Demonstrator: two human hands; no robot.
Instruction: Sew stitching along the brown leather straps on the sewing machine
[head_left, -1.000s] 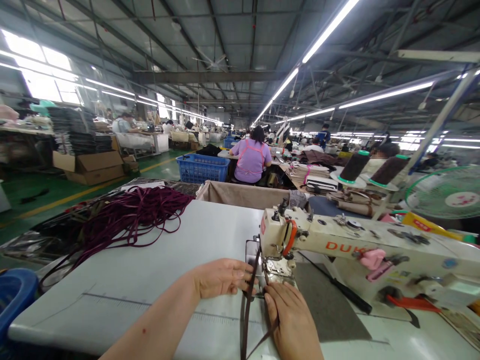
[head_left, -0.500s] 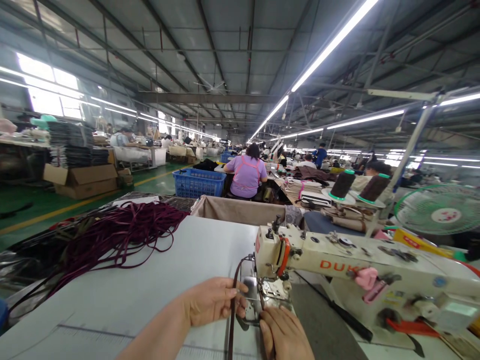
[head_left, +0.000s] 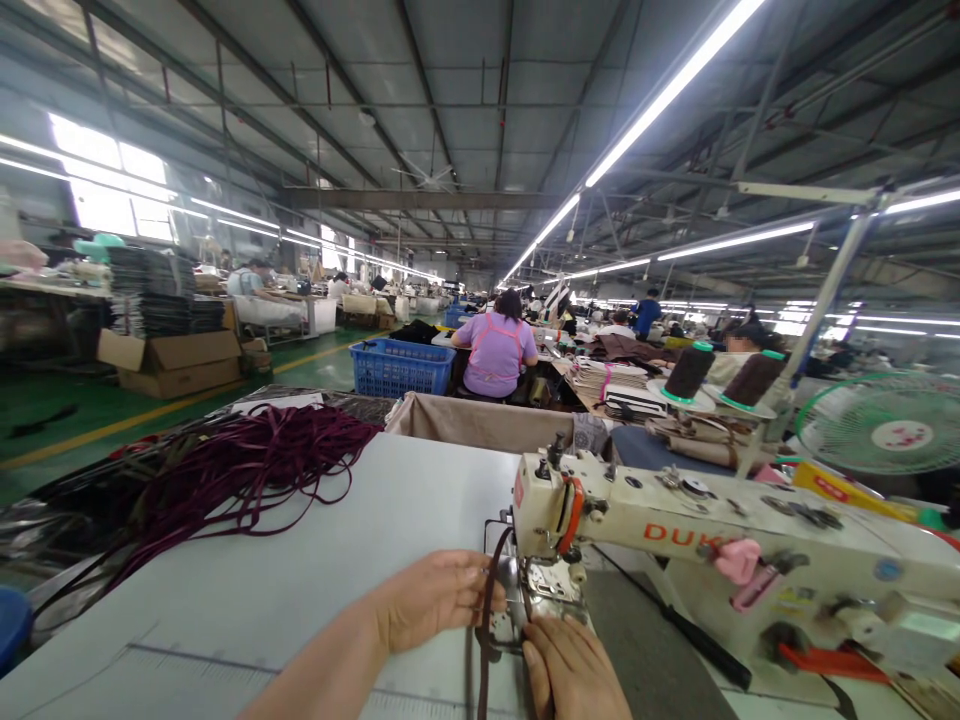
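My left hand [head_left: 431, 597] pinches a narrow dark brown strap [head_left: 487, 600] just left of the needle of a cream sewing machine [head_left: 675, 545]. The strap loops up toward the presser foot [head_left: 544, 585] and hangs down off the bottom edge of the picture. My right hand [head_left: 574, 670] rests fingers-down on the strap right in front of the foot, pressing it to the machine bed. Both hands sit close together on the white table [head_left: 300, 560].
A tangled heap of maroon straps [head_left: 247, 460] lies at the table's far left. Thread cones [head_left: 690, 372] and a green fan [head_left: 885, 425] stand to the right. A person in a purple top [head_left: 496, 348], a blue crate [head_left: 401, 365] and cardboard boxes [head_left: 176, 362] lie beyond.
The view tipped up, then settled. My hands stayed at the presser foot; the strap's loop shifted slightly between left and right of the needle.
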